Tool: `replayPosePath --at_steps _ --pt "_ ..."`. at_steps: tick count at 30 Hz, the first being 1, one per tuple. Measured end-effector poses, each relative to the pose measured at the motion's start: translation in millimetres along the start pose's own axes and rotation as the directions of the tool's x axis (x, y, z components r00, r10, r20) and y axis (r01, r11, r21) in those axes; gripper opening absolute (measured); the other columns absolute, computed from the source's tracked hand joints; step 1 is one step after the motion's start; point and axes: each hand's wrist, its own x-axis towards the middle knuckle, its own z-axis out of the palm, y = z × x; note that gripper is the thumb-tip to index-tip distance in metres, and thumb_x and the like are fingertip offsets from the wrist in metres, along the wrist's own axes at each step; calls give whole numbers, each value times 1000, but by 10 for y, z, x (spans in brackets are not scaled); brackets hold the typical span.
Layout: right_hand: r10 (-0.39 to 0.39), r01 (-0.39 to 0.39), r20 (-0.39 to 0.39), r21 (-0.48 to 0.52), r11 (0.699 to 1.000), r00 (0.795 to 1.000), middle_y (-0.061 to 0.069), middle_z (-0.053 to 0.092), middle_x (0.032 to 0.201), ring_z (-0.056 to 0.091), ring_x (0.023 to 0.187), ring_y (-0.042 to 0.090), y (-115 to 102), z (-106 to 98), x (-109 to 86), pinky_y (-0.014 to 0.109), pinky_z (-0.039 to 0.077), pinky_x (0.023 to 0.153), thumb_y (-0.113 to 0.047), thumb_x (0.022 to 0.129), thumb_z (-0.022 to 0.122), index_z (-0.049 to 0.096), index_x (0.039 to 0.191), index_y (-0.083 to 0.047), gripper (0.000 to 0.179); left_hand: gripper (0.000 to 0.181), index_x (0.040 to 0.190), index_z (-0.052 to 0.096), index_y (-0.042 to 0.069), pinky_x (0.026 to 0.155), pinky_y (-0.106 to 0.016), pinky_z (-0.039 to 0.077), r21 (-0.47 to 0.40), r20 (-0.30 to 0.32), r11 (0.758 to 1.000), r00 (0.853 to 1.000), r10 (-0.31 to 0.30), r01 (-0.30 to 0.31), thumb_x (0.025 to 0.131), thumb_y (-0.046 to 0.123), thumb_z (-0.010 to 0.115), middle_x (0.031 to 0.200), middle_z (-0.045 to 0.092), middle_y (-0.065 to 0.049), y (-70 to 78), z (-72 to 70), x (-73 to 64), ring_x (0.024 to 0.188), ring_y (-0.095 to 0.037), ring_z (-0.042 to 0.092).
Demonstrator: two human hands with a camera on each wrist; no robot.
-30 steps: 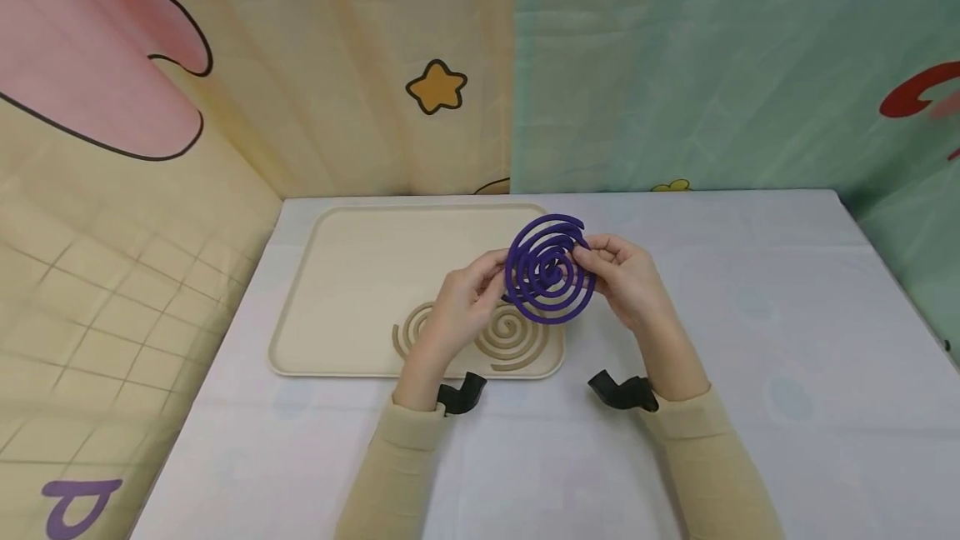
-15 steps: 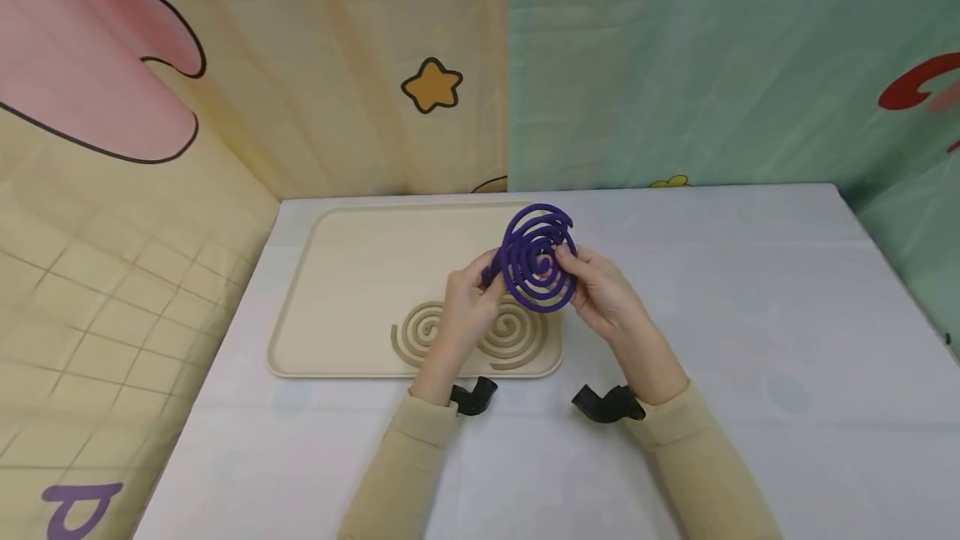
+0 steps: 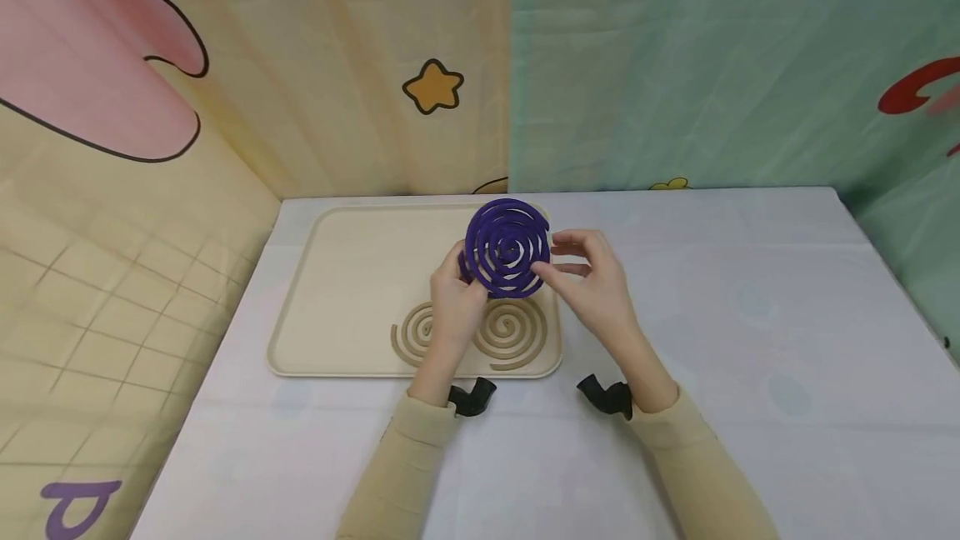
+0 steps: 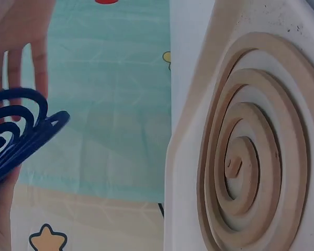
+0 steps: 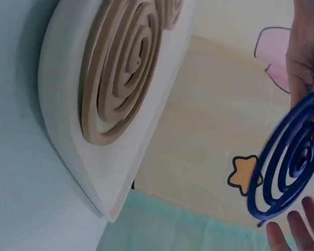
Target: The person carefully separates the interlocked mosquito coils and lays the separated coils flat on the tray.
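Observation:
My left hand (image 3: 457, 298) holds a purple mosquito coil (image 3: 507, 248) raised above the tray, by its lower left edge. The coil looks doubled, like two spirals laid together, and the left wrist view shows the blue-looking coil (image 4: 15, 130) nearly edge-on. At its right edge is my right hand (image 3: 596, 282), fingers spread and apart from it, thumb tip at the rim; whether the thumb touches cannot be told. In the right wrist view the fingertips (image 5: 298, 230) stand clear of the coil (image 5: 288, 162). Part of the left fingers is hidden behind the coil.
A cream tray (image 3: 360, 273) lies on the white-covered table (image 3: 712, 298). On its near right part rest a beige mosquito coil (image 3: 510, 333) and, partly behind my left wrist, another beige coil (image 3: 411, 332). Printed curtains (image 3: 675, 65) stand behind the table.
The purple coils have moved left and slightly up, and their spirals now look more closely aligned. My right fingers have come off the coil and spread.

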Motion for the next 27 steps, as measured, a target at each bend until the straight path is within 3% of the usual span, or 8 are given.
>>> replayPosePath --at_steps 2,4,7,9,14,21,23,27 --pt "-251 256 49 -213 943 967 16 54 132 53 123 31 -30 61 -31 37 49 103 -18 74 88 56 126 -1 64 22 110 67 -3 63 -13 51 -1 -31 998 998 -57 57 89 4 68 89 73 -20 21 -16 10 68 -4 60" --pt "-437 456 134 -329 827 890 17 53 138 48 130 34 -41 131 -46 45 42 110 -18 69 90 57 129 -1 70 24 112 66 -3 67 -15 54 5 -41 997 996 -76 76 89 4 68 94 74 -20 29 -28 16 74 -10 65" --pt "-552 570 179 -427 702 814 19 55 138 51 130 37 -55 202 -64 45 41 112 -13 73 87 58 130 1 65 26 114 67 -1 71 -21 58 26 -23 996 996 -86 87 89 5 68 99 74 -20 39 -40 17 83 -21 71" --pt "-589 563 110 -476 676 801 19 63 128 60 120 35 -54 212 -75 42 50 103 -2 78 81 63 124 4 50 26 114 67 -1 75 -27 60 52 5 996 998 -69 69 89 6 69 101 74 -19 45 -46 13 88 -26 73" --pt "-583 477 -83 -489 731 808 19 74 104 73 93 31 -64 168 -90 38 60 78 6 86 70 70 112 4 26 25 114 68 1 79 -36 60 96 76 995 996 -36 28 90 7 69 102 75 -17 44 -55 6 92 -29 73" --pt "-591 484 -122 -455 747 797 17 75 98 74 87 29 -63 163 -89 37 61 74 6 84 72 73 108 3 24 23 114 66 -1 80 -31 60 12 97 996 991 -91 90 91 3 66 100 74 -20 31 -87 26 90 -30 73" --pt "-537 434 -180 -407 803 824 17 76 94 74 80 25 -72 129 -79 29 60 70 5 84 72 73 103 4 19 24 116 65 0 84 -30 59 5 115 994 987 -109 109 92 4 66 105 73 -19 44 -110 31 95 -29 72" --pt "-210 179 -235 -146 973 949 15 74 85 68 68 9 -93 -31 -56 14 54 62 -3 88 71 71 97 6 12 24 117 65 3 88 -31 58 34 179 993 977 -118 114 94 10 66 107 72 -16 80 -172 47 99 -28 70"
